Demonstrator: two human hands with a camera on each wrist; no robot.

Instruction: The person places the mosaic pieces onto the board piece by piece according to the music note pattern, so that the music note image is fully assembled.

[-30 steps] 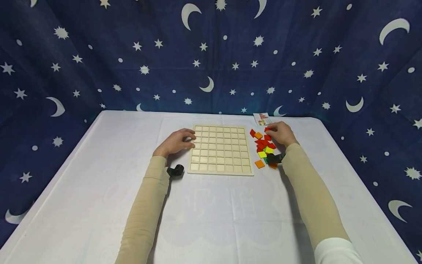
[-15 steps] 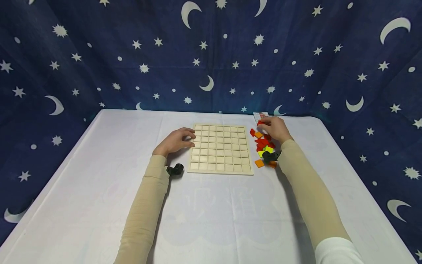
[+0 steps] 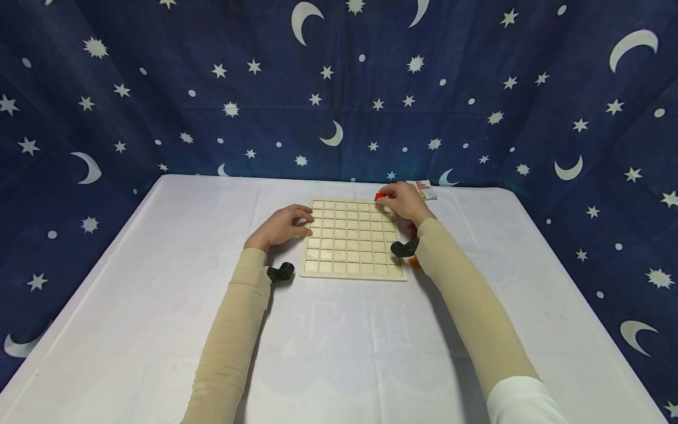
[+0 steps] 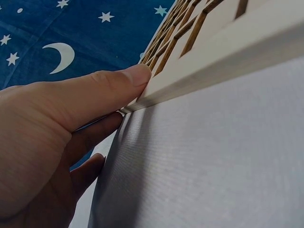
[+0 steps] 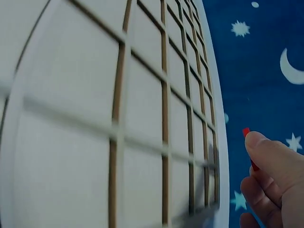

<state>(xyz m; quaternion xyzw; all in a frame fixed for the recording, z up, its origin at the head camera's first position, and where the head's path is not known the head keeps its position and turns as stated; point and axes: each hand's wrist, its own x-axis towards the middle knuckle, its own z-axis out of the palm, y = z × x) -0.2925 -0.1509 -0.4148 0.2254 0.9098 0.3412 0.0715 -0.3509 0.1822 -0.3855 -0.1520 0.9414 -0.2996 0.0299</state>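
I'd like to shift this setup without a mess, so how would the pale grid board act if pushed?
The grid board seems stiff: its raised edge runs straight, without sagging. It probably won't tip or roll, being broad and flat on the white cloth. That cloth might wrinkle or drag with it, since the surface shows creases and a fabric weave.

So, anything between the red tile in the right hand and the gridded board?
Nothing visible stands in the way: the right hand pinches the red tile near the far right corner of the gridded board.
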